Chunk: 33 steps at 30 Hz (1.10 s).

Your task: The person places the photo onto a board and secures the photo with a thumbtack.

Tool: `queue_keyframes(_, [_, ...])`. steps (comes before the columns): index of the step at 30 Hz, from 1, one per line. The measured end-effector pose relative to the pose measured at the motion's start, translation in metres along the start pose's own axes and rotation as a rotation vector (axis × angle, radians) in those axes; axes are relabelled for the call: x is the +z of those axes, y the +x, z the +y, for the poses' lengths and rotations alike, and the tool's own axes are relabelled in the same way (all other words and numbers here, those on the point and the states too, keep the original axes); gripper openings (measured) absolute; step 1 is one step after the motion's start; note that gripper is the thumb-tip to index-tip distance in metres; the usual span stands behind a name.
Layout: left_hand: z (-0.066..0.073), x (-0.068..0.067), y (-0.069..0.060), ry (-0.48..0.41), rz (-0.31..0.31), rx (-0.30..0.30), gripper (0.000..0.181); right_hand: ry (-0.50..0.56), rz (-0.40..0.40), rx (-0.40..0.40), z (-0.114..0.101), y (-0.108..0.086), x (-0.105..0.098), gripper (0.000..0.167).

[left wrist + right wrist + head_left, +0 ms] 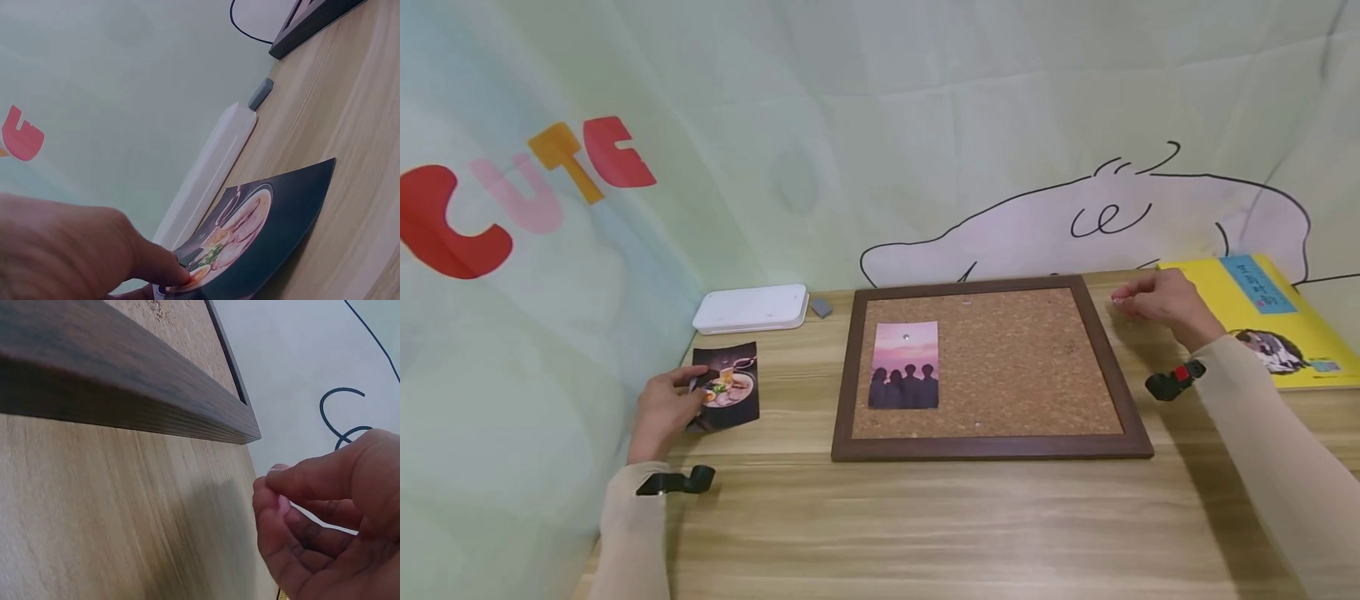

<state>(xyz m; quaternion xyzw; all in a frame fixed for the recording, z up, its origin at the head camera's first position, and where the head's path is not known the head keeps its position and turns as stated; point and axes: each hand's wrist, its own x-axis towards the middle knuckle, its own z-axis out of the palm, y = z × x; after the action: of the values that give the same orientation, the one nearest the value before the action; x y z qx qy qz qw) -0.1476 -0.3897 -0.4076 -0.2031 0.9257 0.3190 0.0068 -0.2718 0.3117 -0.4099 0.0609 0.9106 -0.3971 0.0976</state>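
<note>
My left hand pinches the left edge of a dark photo print of a ramen bowl. In the left wrist view the ramen photo bends up from the table, with a finger pressed on it. To the right of the corkboard, my right hand has its fingertips together on a small clear push pin. Mostly hidden by the fingers, the pin hardly shows in the right wrist view, where the hand is near a frame corner. A pink sunset photo is pinned on the board's left side.
Behind the left hand lies a white case, with a small grey block beside it. A yellow book lies under and behind the right forearm. Several small pins dot the cork. A printed curtain hangs behind the table.
</note>
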Motion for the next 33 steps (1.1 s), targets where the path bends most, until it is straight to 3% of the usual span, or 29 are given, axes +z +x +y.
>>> queue_keyframes(8, [0.013, 0.003, 0.001, -0.017, -0.003, 0.01, 0.053, 0.043, 0.003, -0.035, 0.001, -0.004, -0.001, 0.044])
queue_keyframes(17, [0.031, 0.0, -0.004, -0.12, 0.011, 0.138, 0.05, 0.122, 0.031, -0.038, -0.003, -0.007, -0.003, 0.052])
queue_keyframes(25, [0.053, 0.0, -0.01, -0.188, -0.004, 0.216, 0.05, 0.116, 0.067, -0.03, -0.008, -0.011, -0.002, 0.046])
queue_keyframes(33, [0.087, 0.008, -0.019, -0.284, -0.061, 0.243, 0.049, 0.097, 0.093, -0.014, -0.01, -0.016, 0.0, 0.043])
